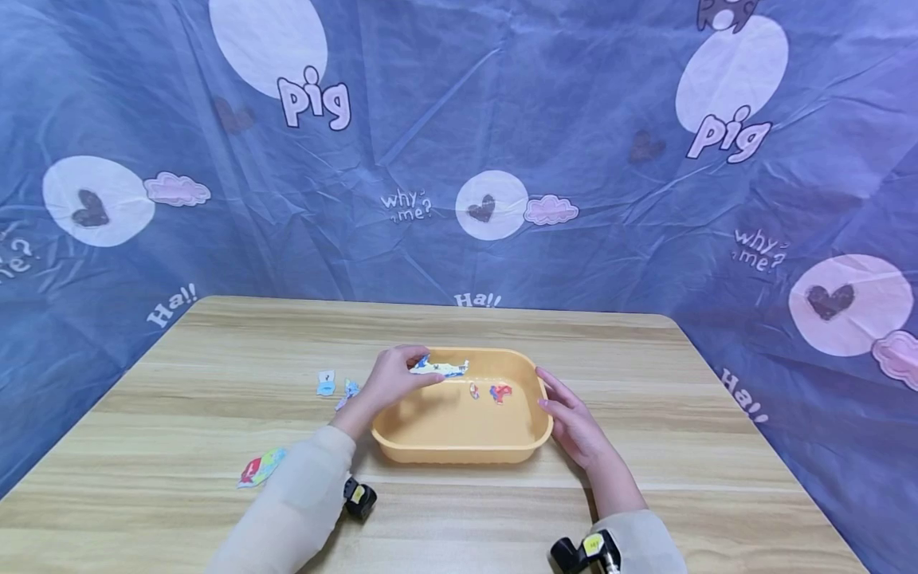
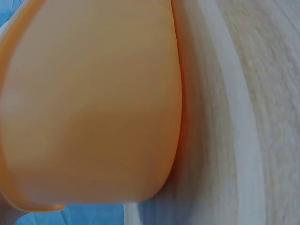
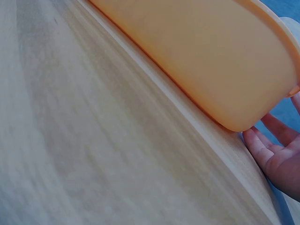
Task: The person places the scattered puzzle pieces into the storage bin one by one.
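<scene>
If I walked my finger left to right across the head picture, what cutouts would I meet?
Red-and-yellow cutout → pale blue cutout → bluish-purple cutout → white-and-blue cutout in the left hand → tiny cutout → red-and-blue cutout.

You are at what looks like a curtained-off recording corner; whether it sits in a home or a studio, you cannot tell. A creased blue fabric sheet (image 1: 430, 267) printed with white ovals, pink clouds and cartoon lettering fills the upper frame and both sides, behind your pale wood-grain tabletop (image 1: 688, 430). Black wrist-worn devices (image 1: 362, 501), lower centre, suggest recording.
</scene>
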`<action>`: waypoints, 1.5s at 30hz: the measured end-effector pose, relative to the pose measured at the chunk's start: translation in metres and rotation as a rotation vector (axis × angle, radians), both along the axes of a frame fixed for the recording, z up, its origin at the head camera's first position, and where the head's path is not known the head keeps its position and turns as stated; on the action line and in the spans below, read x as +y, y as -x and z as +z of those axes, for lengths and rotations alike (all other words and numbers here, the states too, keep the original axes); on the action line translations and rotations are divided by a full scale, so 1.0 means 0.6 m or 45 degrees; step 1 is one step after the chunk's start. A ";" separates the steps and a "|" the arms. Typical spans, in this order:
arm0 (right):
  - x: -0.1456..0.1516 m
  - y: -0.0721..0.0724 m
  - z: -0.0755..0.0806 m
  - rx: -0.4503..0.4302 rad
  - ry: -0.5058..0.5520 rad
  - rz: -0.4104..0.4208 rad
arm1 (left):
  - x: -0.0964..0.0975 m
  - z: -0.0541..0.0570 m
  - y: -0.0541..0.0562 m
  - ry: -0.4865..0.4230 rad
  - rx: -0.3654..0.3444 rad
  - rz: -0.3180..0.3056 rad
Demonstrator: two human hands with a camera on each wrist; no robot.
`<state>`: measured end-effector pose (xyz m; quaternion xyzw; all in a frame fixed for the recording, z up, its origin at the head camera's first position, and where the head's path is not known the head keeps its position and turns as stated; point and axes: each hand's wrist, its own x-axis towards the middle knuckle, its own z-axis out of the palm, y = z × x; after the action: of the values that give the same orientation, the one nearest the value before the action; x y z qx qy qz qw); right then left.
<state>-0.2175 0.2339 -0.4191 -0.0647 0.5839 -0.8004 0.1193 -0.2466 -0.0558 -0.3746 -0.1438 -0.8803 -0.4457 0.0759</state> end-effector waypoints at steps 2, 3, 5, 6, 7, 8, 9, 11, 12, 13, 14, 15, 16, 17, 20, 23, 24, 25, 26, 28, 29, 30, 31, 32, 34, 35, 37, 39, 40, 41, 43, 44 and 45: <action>0.000 0.000 0.000 -0.005 -0.001 -0.002 | 0.001 -0.003 0.002 0.021 0.024 -0.006; 0.000 0.000 0.001 -0.012 0.001 -0.002 | 0.002 -0.003 0.002 0.036 0.027 -0.006; 0.000 -0.001 0.002 -0.016 -0.001 -0.004 | 0.003 -0.003 0.001 0.069 0.026 0.003; 0.000 -0.001 0.003 -0.018 0.000 -0.004 | 0.004 -0.004 0.002 0.081 0.017 0.012; -0.001 -0.001 0.003 -0.017 0.002 -0.002 | 0.005 -0.004 0.002 0.091 0.016 0.018; -0.001 -0.001 0.003 -0.017 0.004 0.000 | 0.006 -0.004 0.002 0.102 0.020 0.027; -0.001 -0.002 0.004 -0.014 0.005 0.000 | 0.008 -0.002 0.000 0.110 -0.006 0.037; -0.001 -0.002 0.004 -0.006 0.004 0.001 | 0.011 -0.003 0.001 0.135 0.003 0.052; -0.001 -0.002 0.004 -0.004 0.004 0.002 | 0.012 -0.004 0.001 0.147 0.005 0.056; -0.001 -0.002 0.004 0.001 0.002 0.002 | 0.012 -0.004 0.001 0.158 0.009 0.059; -0.001 -0.002 0.005 -0.004 0.006 0.000 | 0.013 -0.004 0.001 0.169 0.011 0.061; -0.001 -0.002 0.004 -0.005 0.008 -0.001 | 0.014 -0.004 0.001 0.181 0.015 0.059; -0.001 -0.002 0.004 -0.006 0.009 0.000 | 0.014 -0.005 0.001 0.186 0.012 0.061; -0.001 -0.001 0.004 -0.009 0.007 -0.003 | 0.014 -0.005 0.002 0.188 0.015 0.059; 0.000 0.000 0.004 -0.012 0.006 -0.001 | 0.014 -0.007 0.003 0.198 0.034 0.051; -0.001 -0.001 0.004 -0.016 0.006 -0.001 | 0.014 -0.009 0.005 0.234 0.074 0.028; -0.001 -0.001 0.004 -0.018 0.007 -0.001 | 0.013 -0.010 0.006 0.247 0.092 0.021; -0.001 -0.001 0.004 -0.023 0.010 -0.005 | 0.013 -0.011 0.006 0.263 0.105 0.012; -0.001 -0.001 0.004 -0.028 0.014 -0.004 | 0.013 -0.011 0.007 0.280 0.115 0.003; -0.001 0.000 0.004 -0.035 0.022 -0.002 | 0.013 -0.013 0.008 0.307 0.134 -0.007; -0.001 0.000 0.004 -0.039 0.023 -0.004 | 0.013 -0.014 0.009 0.324 0.139 -0.009; -0.001 0.000 0.003 -0.029 0.019 0.005 | 0.013 -0.015 0.010 0.345 0.137 -0.009; -0.001 0.000 0.002 -0.023 0.019 0.011 | 0.013 -0.015 0.011 0.369 0.132 -0.011; 0.000 0.000 0.001 -0.006 0.014 0.020 | 0.013 -0.015 0.011 0.387 0.124 -0.011; 0.002 0.000 -0.002 0.043 0.012 0.045 | 0.013 -0.016 0.012 0.423 0.105 -0.009; 0.003 0.000 -0.003 0.068 0.004 0.057 | 0.014 -0.016 0.012 0.443 0.093 -0.009; 0.003 0.000 -0.005 0.087 0.000 0.062 | 0.015 -0.015 0.011 0.470 0.070 -0.009; 0.004 0.001 -0.006 0.076 0.001 0.058 | 0.016 -0.014 0.010 0.498 0.050 -0.007; 0.003 0.002 -0.005 0.061 0.000 0.048 | 0.016 -0.014 0.010 0.511 0.048 -0.005; 0.002 0.002 -0.004 0.027 -0.004 0.028 | 0.017 -0.014 0.009 0.525 0.045 -0.004; 0.001 0.003 -0.003 -0.006 0.002 0.012 | 0.017 -0.014 0.009 0.543 0.043 -0.003; 0.001 0.004 -0.002 -0.017 0.004 0.004 | 0.018 -0.014 0.009 0.550 0.039 0.000; 0.000 0.004 -0.002 -0.022 0.007 0.003 | 0.018 -0.015 0.009 0.552 0.036 0.003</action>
<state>-0.2198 0.2341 -0.4200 -0.0587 0.5807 -0.8023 0.1249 -0.2522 -0.0448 -0.3836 -0.1618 -0.9546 -0.2437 0.0560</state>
